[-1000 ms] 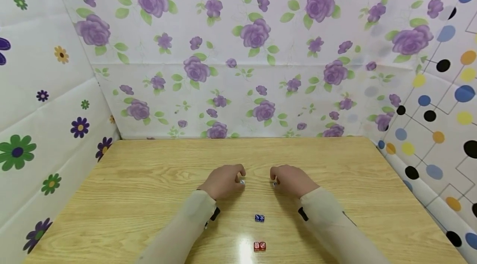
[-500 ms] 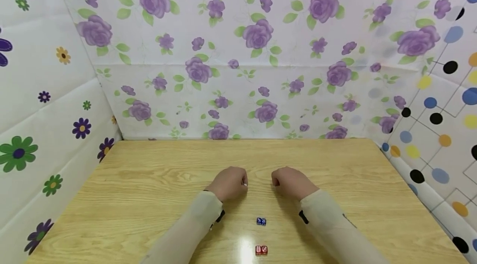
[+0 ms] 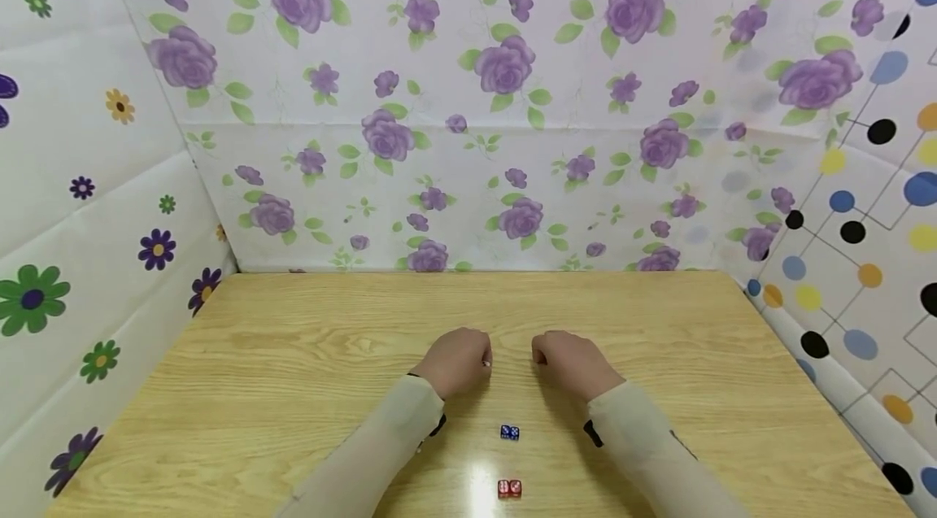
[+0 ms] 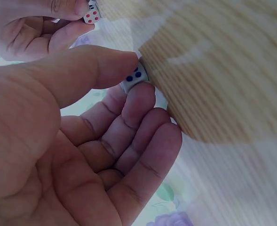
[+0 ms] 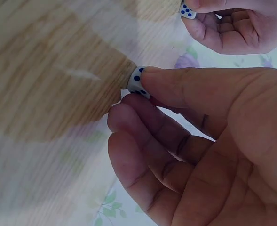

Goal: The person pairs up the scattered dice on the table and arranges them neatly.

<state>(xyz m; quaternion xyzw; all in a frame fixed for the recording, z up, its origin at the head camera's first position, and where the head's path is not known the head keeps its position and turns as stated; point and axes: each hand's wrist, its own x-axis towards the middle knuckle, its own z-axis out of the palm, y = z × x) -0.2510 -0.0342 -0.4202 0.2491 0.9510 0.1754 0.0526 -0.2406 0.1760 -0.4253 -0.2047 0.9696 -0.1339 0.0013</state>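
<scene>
My left hand [image 3: 457, 363] pinches a small white die [image 4: 135, 76] between thumb and fingertips; blue dots show on it in the left wrist view. Over on the right, my right hand [image 3: 576, 363] holds another white die [image 5: 137, 81] the same way. That die has blue dots on the faces seen from the right wrist and red dots on a face seen from the left wrist. From the head, fingers hide most of both dice. The hands are a short gap apart, low over the wooden table [image 3: 351, 315].
Nearer me, between the forearms, two blue dice [image 3: 510, 433] lie side by side. Closer still is a pair of red dice [image 3: 509, 489]. Behind the table hangs a floral cloth [image 3: 454, 176], with patterned cloths at both sides.
Both hands' fingers have closed round the white dice, which earlier showed between spread thumb and fingers. My left hand has shifted slightly right, towards the other hand. The blue and red dice stay put.
</scene>
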